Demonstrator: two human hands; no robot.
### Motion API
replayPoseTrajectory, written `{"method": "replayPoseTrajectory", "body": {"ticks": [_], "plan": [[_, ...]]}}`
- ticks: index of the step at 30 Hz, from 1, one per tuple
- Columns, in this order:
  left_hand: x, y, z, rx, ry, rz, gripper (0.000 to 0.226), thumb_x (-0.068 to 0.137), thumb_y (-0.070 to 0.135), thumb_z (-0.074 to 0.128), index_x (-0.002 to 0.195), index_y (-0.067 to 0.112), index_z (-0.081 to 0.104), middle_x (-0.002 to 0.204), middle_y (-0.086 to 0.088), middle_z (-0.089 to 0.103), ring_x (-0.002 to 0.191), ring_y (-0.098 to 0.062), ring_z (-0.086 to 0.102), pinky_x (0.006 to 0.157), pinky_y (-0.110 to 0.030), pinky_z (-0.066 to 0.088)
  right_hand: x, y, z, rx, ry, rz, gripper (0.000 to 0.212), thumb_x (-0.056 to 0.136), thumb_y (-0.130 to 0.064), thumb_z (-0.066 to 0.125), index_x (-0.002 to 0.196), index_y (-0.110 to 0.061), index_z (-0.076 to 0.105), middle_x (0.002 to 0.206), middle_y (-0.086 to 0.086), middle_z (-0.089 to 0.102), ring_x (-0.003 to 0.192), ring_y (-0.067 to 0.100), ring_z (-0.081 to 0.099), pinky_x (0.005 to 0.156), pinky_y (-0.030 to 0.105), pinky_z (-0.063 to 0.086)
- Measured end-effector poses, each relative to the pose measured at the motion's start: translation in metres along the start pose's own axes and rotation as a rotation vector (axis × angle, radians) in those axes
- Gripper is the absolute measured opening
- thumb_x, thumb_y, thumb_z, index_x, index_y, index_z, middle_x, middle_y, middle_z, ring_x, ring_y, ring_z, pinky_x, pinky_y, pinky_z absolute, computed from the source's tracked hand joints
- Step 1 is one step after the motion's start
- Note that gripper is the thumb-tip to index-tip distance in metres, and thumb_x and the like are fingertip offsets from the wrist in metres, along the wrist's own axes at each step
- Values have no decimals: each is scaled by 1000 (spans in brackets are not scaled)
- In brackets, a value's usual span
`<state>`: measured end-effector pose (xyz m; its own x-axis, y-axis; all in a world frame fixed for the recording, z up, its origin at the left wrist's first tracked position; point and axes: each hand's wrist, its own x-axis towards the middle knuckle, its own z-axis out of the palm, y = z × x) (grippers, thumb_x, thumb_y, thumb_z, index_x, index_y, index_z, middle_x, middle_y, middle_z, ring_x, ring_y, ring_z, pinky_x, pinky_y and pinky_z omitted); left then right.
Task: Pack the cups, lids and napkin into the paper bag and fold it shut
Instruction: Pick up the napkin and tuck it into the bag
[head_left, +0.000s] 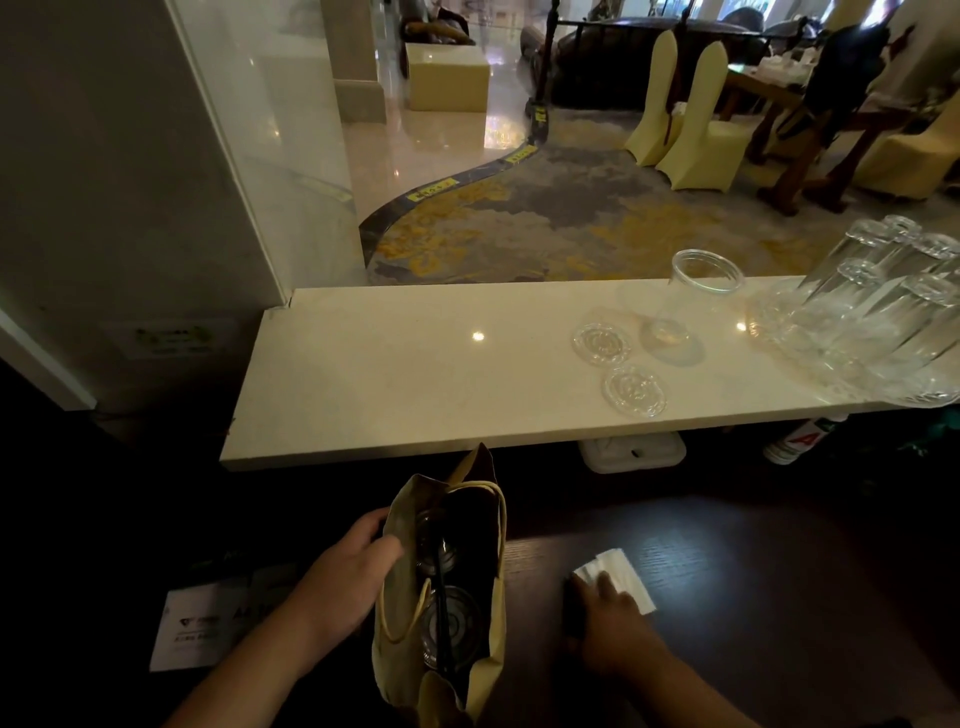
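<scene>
Dark tabletop (753, 597) nearest: the left hand (353, 577) grips the paper bag (395, 597) by its rim, holding it open, with lidded cups (452, 623) already inside. The right hand (608, 623) lies flat-fingered on the napkin (623, 571) beside the bag, clasping nothing. Farther off, the white counter (415, 374) bears two lids (602, 343) and one cup (696, 291); the napkin and the fold remain.

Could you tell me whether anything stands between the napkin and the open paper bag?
Nothing visible does: only bare dark table lies between the napkin under the right hand and the paper bag, whose mouth the left hand holds open.
</scene>
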<state>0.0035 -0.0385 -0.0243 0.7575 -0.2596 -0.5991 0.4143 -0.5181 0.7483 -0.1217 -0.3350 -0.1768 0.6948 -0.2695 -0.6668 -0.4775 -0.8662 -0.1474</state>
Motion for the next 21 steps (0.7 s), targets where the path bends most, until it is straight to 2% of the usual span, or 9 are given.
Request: {"method": "replayPoseTrajectory", "body": {"ticks": [3, 6, 10, 14, 16, 18, 21], "plan": [[-1, 1, 1, 2, -13, 1, 28, 100, 31, 52, 122, 45, 63, 104, 0, 77, 100, -20, 71, 83, -38, 53, -8, -23, 9, -75, -15, -124, 86, 90, -47, 59, 158, -37, 8, 168, 8, 0, 149, 36, 17, 115, 53, 33], [-2, 1, 1, 16, -14, 3, 29, 100, 30, 51, 124, 44, 62, 104, -1, 76, 100, -21, 70, 81, -37, 52, -12, -28, 13, -118, 16, -219, 81, 91, -44, 57, 158, -33, 14, 166, 1, 12, 147, 30, 23, 111, 47, 40], [-5, 4, 0, 14, -6, 2, 28, 101, 28, 51, 121, 44, 62, 104, -1, 76, 98, -19, 70, 78, -34, 51, -9, -18, 10, -109, 163, -181, 69, 89, -48, 54, 151, -30, 30, 155, 0, 34, 133, 25, 41, 99, 41, 48], [-6, 1, -2, 12, -13, -7, 29, 101, 28, 50, 123, 41, 63, 103, -2, 76, 98, -20, 71, 79, -35, 53, -3, -12, 10, -127, 169, -123, 58, 89, -50, 58, 140, -26, 42, 146, -1, 39, 127, 22, 45, 93, 39, 51], [-6, 1, -3, 12, -12, -5, 29, 102, 26, 50, 123, 39, 63, 103, -3, 76, 98, -20, 70, 77, -33, 51, -2, -14, 11, -156, 176, -108, 52, 92, -44, 58, 138, -24, 44, 145, 0, 40, 127, 24, 46, 93, 40, 52], [-7, 2, -5, 14, -9, -7, 28, 102, 25, 49, 121, 39, 63, 102, -3, 75, 96, -20, 70, 74, -32, 50, -3, -17, 11, -212, 196, -102, 40, 98, -31, 50, 137, -21, 45, 144, 1, 42, 126, 25, 48, 93, 41, 52], [-5, 0, -6, 26, -15, -7, 27, 101, 27, 49, 119, 40, 65, 100, -3, 76, 96, -21, 71, 77, -34, 51, -3, -21, 8, -274, 228, -117, 35, 101, -21, 42, 135, -19, 47, 142, 2, 46, 124, 26, 52, 90, 40, 52]]}}
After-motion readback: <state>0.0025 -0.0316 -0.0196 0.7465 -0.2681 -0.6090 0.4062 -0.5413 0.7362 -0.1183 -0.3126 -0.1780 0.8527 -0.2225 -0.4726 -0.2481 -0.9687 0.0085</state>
